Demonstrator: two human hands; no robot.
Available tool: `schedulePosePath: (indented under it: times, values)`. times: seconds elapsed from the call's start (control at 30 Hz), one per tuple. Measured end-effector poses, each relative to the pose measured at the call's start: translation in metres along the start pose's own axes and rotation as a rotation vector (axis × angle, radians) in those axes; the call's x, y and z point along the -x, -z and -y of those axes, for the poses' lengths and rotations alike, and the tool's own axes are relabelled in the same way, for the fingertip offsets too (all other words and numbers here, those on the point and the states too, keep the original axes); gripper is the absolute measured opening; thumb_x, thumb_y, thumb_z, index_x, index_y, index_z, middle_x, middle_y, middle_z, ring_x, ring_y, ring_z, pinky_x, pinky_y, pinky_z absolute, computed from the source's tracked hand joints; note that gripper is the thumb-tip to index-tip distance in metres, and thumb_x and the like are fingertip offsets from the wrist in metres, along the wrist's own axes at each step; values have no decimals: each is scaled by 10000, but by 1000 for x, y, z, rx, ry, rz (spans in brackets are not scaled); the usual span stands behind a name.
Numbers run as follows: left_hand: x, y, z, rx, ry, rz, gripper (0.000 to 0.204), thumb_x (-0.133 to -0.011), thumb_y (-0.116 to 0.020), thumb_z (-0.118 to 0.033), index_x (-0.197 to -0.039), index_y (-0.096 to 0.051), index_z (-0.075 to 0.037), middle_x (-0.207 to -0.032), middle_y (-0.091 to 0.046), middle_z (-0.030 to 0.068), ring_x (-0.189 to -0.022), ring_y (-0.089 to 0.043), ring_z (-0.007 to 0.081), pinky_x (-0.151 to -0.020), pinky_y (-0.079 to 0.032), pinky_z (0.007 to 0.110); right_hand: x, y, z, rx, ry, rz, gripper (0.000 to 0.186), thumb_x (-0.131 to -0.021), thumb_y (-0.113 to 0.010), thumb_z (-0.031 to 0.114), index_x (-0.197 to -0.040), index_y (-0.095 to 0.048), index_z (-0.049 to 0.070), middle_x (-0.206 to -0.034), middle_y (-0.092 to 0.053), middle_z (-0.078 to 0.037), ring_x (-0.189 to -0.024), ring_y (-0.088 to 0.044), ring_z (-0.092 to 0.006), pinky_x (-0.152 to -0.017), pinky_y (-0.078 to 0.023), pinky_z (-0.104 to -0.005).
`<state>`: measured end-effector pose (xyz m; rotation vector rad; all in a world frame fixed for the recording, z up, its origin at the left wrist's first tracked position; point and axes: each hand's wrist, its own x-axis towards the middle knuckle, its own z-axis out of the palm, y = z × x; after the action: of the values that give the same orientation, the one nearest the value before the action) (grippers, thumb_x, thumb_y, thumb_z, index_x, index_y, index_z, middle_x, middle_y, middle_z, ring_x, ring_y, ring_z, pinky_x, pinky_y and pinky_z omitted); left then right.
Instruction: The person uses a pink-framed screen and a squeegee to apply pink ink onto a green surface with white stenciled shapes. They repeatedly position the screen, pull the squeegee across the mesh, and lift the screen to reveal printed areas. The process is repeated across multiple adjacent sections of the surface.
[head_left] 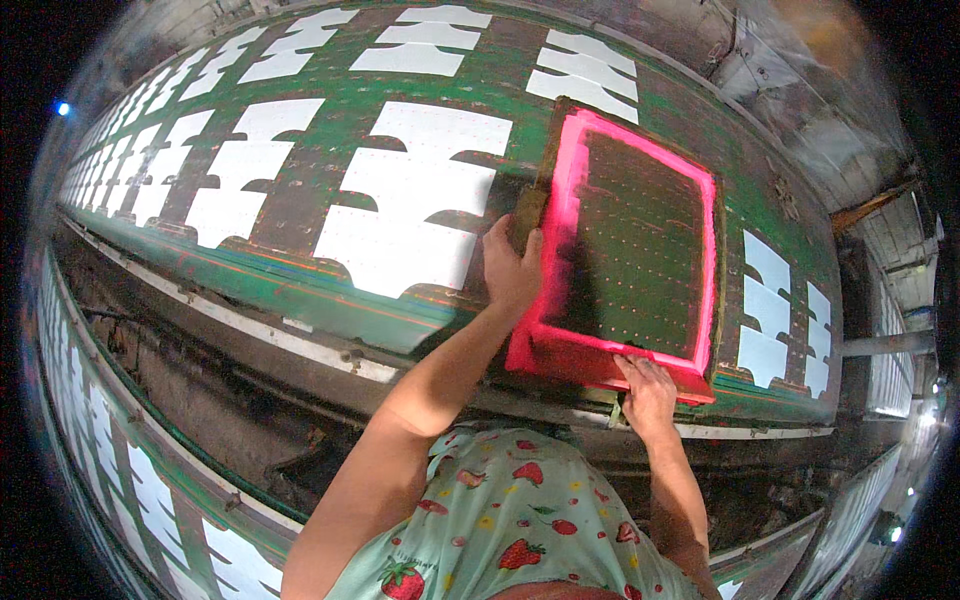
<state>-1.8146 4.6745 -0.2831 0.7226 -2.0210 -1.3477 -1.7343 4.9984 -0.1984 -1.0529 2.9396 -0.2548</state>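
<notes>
A rectangular screen printing frame [712,290] lies tilted on a long green table, with bright pink along its inner border and a dark mesh dotted with small spots. My left hand [513,265] is closed around the frame's left side rail, thumb toward the mesh. At the near rail, my right hand [648,393] grips with its fingers laid over the pink-stained edge; the underside of that grip is hidden. A small pale green tab shows beside the right hand. White cut pieces [415,190] with notched sides lie left of the frame.
More white pieces run in rows along the green table [390,320], and some lie right [765,310] of the frame. A pale metal rail [250,327] follows the near edge. Another table with white pieces [150,490] stands at lower left. Plastic sheeting hangs at upper right.
</notes>
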Motion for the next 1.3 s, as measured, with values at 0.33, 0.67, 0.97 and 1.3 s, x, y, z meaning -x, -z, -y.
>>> schedulePosePath:
  times: [0.33,0.67,0.97,1.3]
  values:
    - [-4,-4,6,22,84,-10,608,-1050,-749,-315,-1491,-593,72,-1415,-650,288,-1350,-616,413,-1203,-452,486,-164,-27,-110,29,11,-53,573,-840,-663,-8,-1396,-736,109,-1276,-750,-173,-1205,-706,-397,-1073,-562,-523]
    - [0,-4,-13,67,149,-30,514,-1120,-682,-217,-1539,-551,51,-1450,-632,203,-1348,-591,293,-1196,-446,430,-354,-43,-231,98,58,-179,514,-930,-589,11,-1406,-736,138,-1247,-739,-161,-1166,-712,-406,-1015,-576,-550]
    - [1,-10,-15,56,236,-97,490,-1141,-660,-185,-1520,-523,93,-1460,-628,217,-1359,-597,290,-1196,-456,425,-449,-27,-280,-37,21,-122,446,-947,-597,60,-1349,-766,152,-1236,-775,-189,-1192,-742,-414,-1028,-596,-561]
    - [0,-9,-20,-37,227,-48,501,-1137,-676,-229,-1478,-564,120,-1414,-663,225,-1304,-620,282,-1153,-483,416,-460,-23,-294,0,103,-115,345,-896,-665,102,-1214,-796,136,-1164,-796,-211,-1116,-772,-417,-986,-619,-568]
